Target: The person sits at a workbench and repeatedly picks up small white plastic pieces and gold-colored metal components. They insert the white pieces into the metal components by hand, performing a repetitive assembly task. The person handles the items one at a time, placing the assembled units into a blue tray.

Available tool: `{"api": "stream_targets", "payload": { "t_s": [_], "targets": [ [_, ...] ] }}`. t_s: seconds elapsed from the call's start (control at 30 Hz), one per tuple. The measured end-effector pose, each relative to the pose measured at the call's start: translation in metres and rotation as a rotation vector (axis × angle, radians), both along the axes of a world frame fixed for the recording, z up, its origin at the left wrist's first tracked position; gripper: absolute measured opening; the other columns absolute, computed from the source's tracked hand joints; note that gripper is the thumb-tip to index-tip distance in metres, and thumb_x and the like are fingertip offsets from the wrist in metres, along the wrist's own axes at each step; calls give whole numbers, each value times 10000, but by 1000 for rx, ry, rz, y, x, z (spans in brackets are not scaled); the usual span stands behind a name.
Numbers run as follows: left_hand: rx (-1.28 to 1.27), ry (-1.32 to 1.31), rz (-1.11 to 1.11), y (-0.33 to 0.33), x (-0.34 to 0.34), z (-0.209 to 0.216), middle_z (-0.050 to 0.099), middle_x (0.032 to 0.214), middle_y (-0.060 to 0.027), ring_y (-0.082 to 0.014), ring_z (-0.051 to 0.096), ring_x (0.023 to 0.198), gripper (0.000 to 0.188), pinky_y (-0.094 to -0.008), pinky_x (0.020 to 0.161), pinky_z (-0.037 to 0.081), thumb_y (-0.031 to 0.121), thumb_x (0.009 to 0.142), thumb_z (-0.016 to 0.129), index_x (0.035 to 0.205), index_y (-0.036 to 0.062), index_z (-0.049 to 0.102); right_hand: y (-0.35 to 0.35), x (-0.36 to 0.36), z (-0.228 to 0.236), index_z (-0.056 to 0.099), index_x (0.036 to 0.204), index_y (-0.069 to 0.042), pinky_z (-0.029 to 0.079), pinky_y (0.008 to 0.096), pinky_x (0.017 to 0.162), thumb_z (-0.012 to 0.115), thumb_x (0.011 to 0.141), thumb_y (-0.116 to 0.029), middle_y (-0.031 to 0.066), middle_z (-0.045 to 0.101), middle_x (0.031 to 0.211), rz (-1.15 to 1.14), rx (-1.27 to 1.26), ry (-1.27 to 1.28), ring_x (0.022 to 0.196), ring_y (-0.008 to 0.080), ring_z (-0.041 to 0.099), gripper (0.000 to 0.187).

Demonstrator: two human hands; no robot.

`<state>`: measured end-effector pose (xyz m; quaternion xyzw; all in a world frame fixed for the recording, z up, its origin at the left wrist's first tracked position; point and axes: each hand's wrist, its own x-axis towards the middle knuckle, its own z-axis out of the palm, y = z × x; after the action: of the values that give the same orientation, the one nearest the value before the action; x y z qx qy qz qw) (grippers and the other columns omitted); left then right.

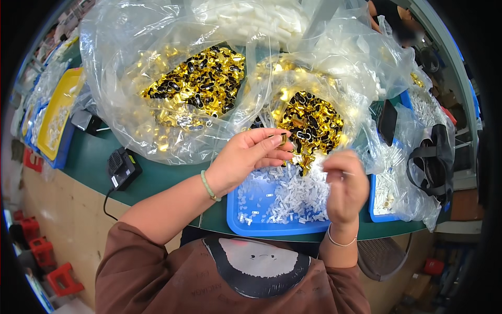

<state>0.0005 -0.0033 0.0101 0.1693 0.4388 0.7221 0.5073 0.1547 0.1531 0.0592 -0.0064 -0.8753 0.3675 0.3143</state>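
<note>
My left hand (251,154) pinches a small shiny gold piece (283,139) between thumb and fingertips, above the front of a blue tray (236,222). Many small white plastic pieces (300,193) lie heaped and scattered in that tray. My right hand (346,183) hovers over the tray's right side, its curled fingers smeared by motion, so I cannot make out anything in them. Just beyond both hands, an opened clear plastic bag holds gold and black pieces (314,123). A larger clear bag with more gold and black pieces (201,83) lies to the left.
A black charger-like box (124,168) with a cable sits left on the green table (157,180). Yellow and blue trays (61,112) stand far left. Right are another blue tray of white pieces (386,183), a phone (387,121) and a black bag (431,162). A person (400,23) is far right.
</note>
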Motion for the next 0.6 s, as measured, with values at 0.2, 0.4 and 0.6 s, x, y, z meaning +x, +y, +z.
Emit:
{"api": "stream_targets", "payload": {
  "t_s": [0.2,0.4,0.6],
  "targets": [
    [88,-16,-52,1,0,-2,630,1188,-107,-181,638,1060,319,-291,880,525,229,1013,517,1274,47,538,-12,-10,-12,647,914,-56,504,367,640,756,729,-99,86,599,821,96,298,-481,744,295,625,219],
    [118,-7,-39,3,2,-10,611,1067,-46,-104,574,998,330,-264,892,487,223,1013,521,1284,35,533,-17,-13,-29,602,847,-47,514,401,635,758,728,-136,111,576,818,148,375,-506,764,308,628,216],
    [139,-136,-46,4,-1,-8,591,987,-11,-78,570,904,323,-245,852,503,195,1009,526,1292,38,527,-20,-10,-24,595,808,-42,514,404,635,725,734,-96,106,570,806,80,427,-560,760,299,628,159]
  ]
}}
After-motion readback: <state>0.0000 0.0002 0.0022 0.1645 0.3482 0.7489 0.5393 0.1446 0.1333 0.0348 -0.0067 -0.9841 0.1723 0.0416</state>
